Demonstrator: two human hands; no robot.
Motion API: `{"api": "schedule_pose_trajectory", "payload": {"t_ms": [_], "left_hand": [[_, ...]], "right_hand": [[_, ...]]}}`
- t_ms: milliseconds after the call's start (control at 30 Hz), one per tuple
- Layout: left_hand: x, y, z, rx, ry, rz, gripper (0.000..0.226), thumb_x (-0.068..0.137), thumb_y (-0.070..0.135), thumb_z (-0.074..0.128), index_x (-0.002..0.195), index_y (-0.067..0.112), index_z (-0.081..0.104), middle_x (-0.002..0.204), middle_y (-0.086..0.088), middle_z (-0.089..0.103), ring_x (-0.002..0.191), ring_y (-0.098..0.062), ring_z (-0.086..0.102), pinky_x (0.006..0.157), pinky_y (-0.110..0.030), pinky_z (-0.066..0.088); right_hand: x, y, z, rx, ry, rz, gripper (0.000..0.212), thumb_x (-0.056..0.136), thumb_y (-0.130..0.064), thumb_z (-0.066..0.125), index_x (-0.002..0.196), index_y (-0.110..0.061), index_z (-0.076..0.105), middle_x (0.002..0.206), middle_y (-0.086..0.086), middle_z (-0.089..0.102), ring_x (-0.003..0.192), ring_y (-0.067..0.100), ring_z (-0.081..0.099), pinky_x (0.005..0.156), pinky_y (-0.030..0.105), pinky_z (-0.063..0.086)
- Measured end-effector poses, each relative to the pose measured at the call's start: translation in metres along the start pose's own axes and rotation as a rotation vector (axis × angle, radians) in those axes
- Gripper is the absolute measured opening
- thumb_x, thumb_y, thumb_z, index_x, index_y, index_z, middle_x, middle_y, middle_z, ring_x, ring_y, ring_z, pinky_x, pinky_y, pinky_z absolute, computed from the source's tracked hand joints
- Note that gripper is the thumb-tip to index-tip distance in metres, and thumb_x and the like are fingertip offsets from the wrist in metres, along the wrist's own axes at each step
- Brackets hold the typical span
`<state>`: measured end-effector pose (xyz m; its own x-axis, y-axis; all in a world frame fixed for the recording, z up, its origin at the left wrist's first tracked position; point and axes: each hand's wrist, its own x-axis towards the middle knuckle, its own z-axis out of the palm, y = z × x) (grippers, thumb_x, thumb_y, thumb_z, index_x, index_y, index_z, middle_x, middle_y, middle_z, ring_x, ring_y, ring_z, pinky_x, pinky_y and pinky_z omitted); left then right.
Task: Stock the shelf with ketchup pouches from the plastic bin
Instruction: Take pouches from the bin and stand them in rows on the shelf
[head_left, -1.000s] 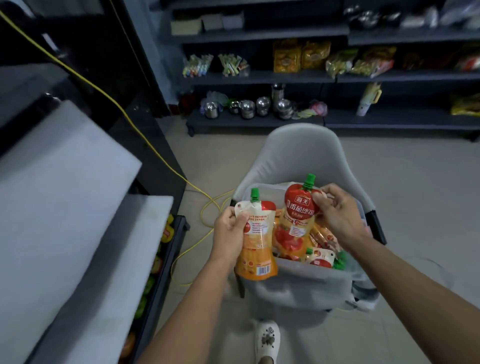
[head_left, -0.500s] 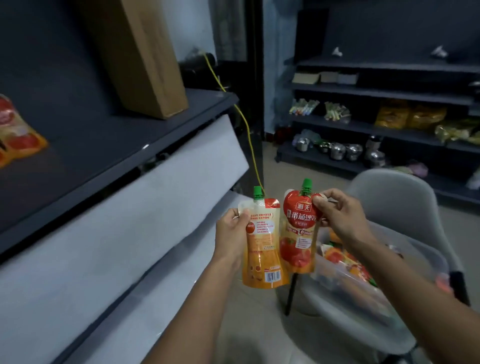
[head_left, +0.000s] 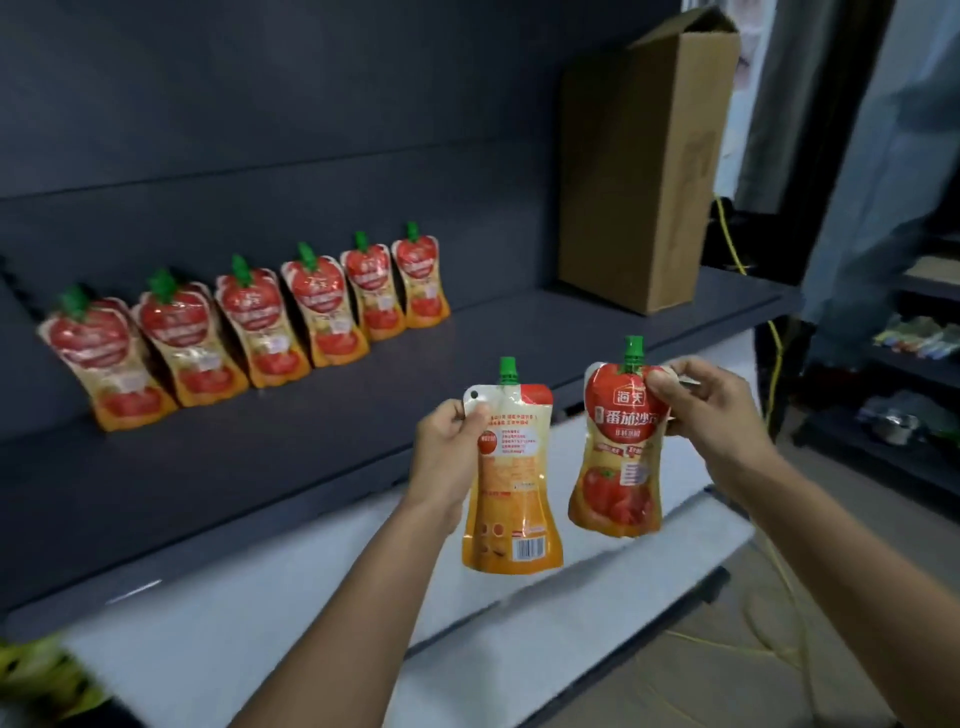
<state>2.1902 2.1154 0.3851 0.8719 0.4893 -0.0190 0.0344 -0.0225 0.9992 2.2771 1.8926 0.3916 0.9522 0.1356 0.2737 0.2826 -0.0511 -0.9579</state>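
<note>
My left hand (head_left: 448, 451) grips a ketchup pouch (head_left: 511, 483) by its upper left corner, with the back label and barcode facing me. My right hand (head_left: 711, 410) pinches a second ketchup pouch (head_left: 621, 457) at its top right, red tomato front facing me. Both pouches have green caps and hang upright in front of the dark shelf (head_left: 322, 415). Several ketchup pouches (head_left: 249, 322) stand in a row against the shelf's back wall, to the left. The plastic bin is out of view.
A tall cardboard box (head_left: 644, 161) stands at the shelf's right end. White shelf boards (head_left: 291, 597) lie below. A yellow cable (head_left: 776, 353) runs down the right side. Dark shelving with goods (head_left: 914, 364) stands at the far right.
The view has swung left from the bin and chair to the shelf. Both hands have carried their pouches up in front of the shelf, slightly further apart.
</note>
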Motion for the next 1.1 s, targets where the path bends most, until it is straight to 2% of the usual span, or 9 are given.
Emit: {"api": "schedule_pose_trajectory", "payload": {"t_ms": [200,367,467,567,700,833,933,967,1100], "left_hand": [[0.065,0.020,-0.080,-0.050,0.122,0.010,0.017,0.100,0.019,0.052,0.096,0.006,0.062,0.092,-0.008,0.074,0.078,-0.015,0.071,0.061,-0.024,0.054],[0.105,0.028,-0.123,-0.077,0.176,0.009,0.014,0.100,0.020,0.051,0.098,0.014,0.063,0.095,-0.003,0.073,0.081,-0.012,0.069,0.059,-0.023,0.049],[0.125,0.030,-0.140,-0.089,0.226,-0.002,0.014,0.100,0.021,0.052,0.101,0.014,0.064,0.096,0.000,0.072,0.082,-0.009,0.068,0.060,-0.023,0.047],[0.147,0.031,-0.151,-0.113,0.272,-0.015,0.013,0.100,0.022,0.052,0.096,0.016,0.063,0.094,0.000,0.072,0.081,-0.010,0.069,0.060,-0.024,0.047],[0.176,0.030,-0.156,-0.169,0.321,-0.037,0.012,0.100,0.021,0.053,0.096,0.016,0.064,0.095,-0.001,0.072,0.082,-0.011,0.069,0.062,-0.026,0.050],[0.204,0.030,-0.157,-0.232,0.361,-0.070,0.013,0.099,0.021,0.055,0.103,0.013,0.064,0.093,-0.002,0.072,0.079,-0.011,0.070,0.061,-0.027,0.051],[0.222,0.031,-0.157,-0.261,0.386,-0.071,0.012,0.099,0.021,0.055,0.102,0.013,0.063,0.093,-0.002,0.072,0.079,-0.011,0.070,0.061,-0.027,0.052],[0.227,0.031,-0.157,-0.272,0.398,-0.068,0.013,0.099,0.021,0.054,0.103,0.014,0.063,0.094,-0.002,0.072,0.080,-0.011,0.070,0.063,-0.027,0.052],[0.242,0.031,-0.155,-0.295,0.440,-0.059,0.017,0.102,0.024,0.049,0.108,0.017,0.063,0.098,-0.002,0.072,0.087,-0.014,0.070,0.069,-0.030,0.054]], "right_hand": [[0.074,-0.024,0.106,0.055,-0.118,-0.133,0.014,0.094,-0.024,0.059,0.082,-0.016,0.058,0.082,0.001,0.066,0.078,0.015,0.064,0.065,0.031,0.053],[0.130,-0.028,0.178,0.059,-0.181,-0.174,0.015,0.098,-0.020,0.053,0.083,-0.016,0.053,0.082,-0.002,0.062,0.076,0.010,0.060,0.065,0.028,0.051],[0.157,-0.023,0.213,0.014,-0.203,-0.180,0.015,0.099,-0.017,0.050,0.085,-0.012,0.051,0.078,-0.005,0.060,0.068,-0.003,0.058,0.058,0.015,0.047],[0.183,-0.017,0.239,0.020,-0.234,-0.176,0.014,0.099,-0.016,0.050,0.087,-0.010,0.051,0.079,-0.005,0.060,0.068,-0.002,0.059,0.054,0.010,0.046],[0.219,-0.014,0.263,0.062,-0.307,-0.153,0.013,0.098,-0.017,0.051,0.088,-0.010,0.055,0.082,-0.004,0.063,0.069,0.000,0.062,0.055,0.013,0.049],[0.254,-0.007,0.290,0.130,-0.395,-0.101,0.020,0.098,-0.017,0.053,0.078,-0.018,0.055,0.084,-0.001,0.064,0.076,0.010,0.063,0.062,0.025,0.052],[0.279,0.000,0.309,0.185,-0.458,-0.072,0.020,0.097,-0.017,0.055,0.077,-0.020,0.058,0.091,0.005,0.063,0.087,0.021,0.062,0.075,0.038,0.055],[0.286,0.001,0.314,0.193,-0.471,-0.068,0.021,0.097,-0.016,0.055,0.077,-0.020,0.058,0.090,0.005,0.063,0.087,0.022,0.061,0.076,0.039,0.054],[0.300,0.006,0.333,0.251,-0.507,-0.060,0.024,0.098,-0.012,0.051,0.076,-0.017,0.055,0.080,-0.001,0.059,0.076,0.013,0.057,0.068,0.029,0.049]]}}
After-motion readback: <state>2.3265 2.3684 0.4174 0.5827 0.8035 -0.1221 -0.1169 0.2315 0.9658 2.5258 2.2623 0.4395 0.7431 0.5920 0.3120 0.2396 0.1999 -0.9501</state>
